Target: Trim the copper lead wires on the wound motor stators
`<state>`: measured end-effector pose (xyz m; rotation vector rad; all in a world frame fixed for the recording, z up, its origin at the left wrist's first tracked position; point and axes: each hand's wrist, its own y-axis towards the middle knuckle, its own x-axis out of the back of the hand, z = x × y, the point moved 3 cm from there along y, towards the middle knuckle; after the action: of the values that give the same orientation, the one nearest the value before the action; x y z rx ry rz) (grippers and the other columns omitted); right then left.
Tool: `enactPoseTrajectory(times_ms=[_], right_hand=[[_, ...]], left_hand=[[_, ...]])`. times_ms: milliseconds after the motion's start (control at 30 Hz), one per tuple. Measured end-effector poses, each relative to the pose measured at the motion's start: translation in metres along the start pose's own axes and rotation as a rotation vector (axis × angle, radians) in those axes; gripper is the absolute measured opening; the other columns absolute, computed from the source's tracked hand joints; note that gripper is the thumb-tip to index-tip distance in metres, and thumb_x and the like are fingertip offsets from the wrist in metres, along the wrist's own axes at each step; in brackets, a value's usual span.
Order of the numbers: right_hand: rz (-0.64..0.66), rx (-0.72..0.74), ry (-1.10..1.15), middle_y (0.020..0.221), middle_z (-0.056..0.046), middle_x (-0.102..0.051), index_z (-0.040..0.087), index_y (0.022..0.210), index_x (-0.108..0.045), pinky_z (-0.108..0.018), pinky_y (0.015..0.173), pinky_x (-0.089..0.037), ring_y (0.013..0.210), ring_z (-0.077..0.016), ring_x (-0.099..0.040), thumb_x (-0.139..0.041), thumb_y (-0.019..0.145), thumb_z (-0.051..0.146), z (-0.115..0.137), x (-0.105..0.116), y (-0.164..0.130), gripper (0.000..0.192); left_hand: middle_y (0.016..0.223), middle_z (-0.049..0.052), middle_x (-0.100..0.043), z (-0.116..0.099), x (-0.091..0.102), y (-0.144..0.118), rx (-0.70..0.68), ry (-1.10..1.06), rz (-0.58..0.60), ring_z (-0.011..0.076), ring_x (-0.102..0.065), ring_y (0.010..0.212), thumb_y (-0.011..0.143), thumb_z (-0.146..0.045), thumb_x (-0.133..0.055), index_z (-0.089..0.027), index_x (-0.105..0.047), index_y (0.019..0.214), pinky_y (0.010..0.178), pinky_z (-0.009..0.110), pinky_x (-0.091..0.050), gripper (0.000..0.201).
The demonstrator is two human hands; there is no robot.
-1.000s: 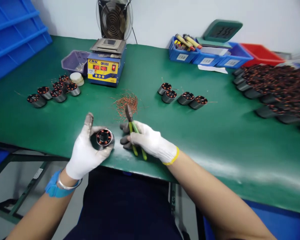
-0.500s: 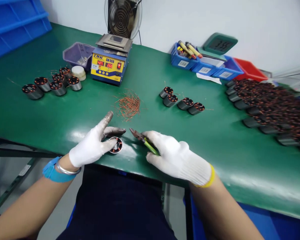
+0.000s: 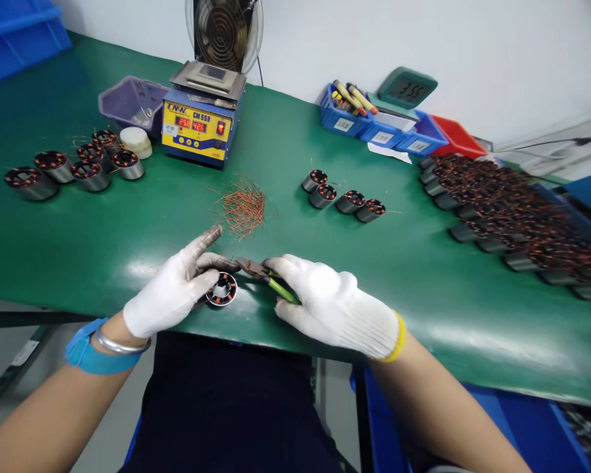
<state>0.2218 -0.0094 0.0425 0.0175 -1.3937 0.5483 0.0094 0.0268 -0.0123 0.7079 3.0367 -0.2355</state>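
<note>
Holding stator (image 3: 221, 289) w/ left hand (image 3: 170, 292) (near table edge (image 3: 256, 338)).

head camera looks forward and down, close over the green bench (image 3: 423, 263).

— What can be read on the blue and yellow solder-pot unit (image 3: 199, 128) near the back edge of the green worktop (image 3: 128, 223)?

— Its yellow front panel carries "CM 558" in dark letters, with a logo to the left that looks like "CMW". Two red displays below show "256" and "426".

— Anything else?

— The green digital display (image 3: 406, 88) against the wall shows "35". The white labels on the blue plastic bins (image 3: 374, 128) at the back edge are too small to read.
</note>
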Motion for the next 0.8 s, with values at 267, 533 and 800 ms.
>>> enactPoseTrajectory(times_ms=[267,533,800], right_hand=[[0.007,-0.005,-0.035,0.119,-0.006,-0.064,0.023,0.129,-0.051,-0.030,0.062,-0.033,0.100,-0.0254,-0.062,-0.054,0.081,0.029,-0.002,0.001,-0.005,0.048],[0.039,-0.007,-0.020,0.117,-0.005,-0.066,0.025,0.123,-0.057,-0.028,0.063,-0.034,0.100,-0.0227,-0.064,-0.046,0.091,0.028,-0.002,0.007,0.002,0.034],[-0.016,0.005,-0.150,0.117,-0.007,-0.064,0.024,0.128,-0.054,-0.029,0.059,-0.032,0.099,-0.0234,-0.063,-0.048,0.090,0.030,-0.003,0.020,0.005,0.039]], left_hand=[[0.119,0.019,-0.068,-0.001,-0.001,0.000,0.042,-0.032,0.034,0.0286,-0.066,0.106,0.083,-0.040,-0.065,-0.012,-0.024,0.152,0.087,0.041,-0.053,0.085],[0.122,0.020,-0.067,0.001,0.000,-0.001,-0.001,-0.047,0.067,0.0281,-0.063,0.111,0.087,-0.040,-0.062,-0.010,-0.021,0.152,0.098,0.045,-0.046,0.082],[0.122,0.020,-0.067,0.002,0.000,-0.001,0.020,-0.071,0.063,0.0296,-0.063,0.114,0.087,-0.040,-0.061,-0.011,-0.019,0.153,0.100,0.049,-0.046,0.083]])
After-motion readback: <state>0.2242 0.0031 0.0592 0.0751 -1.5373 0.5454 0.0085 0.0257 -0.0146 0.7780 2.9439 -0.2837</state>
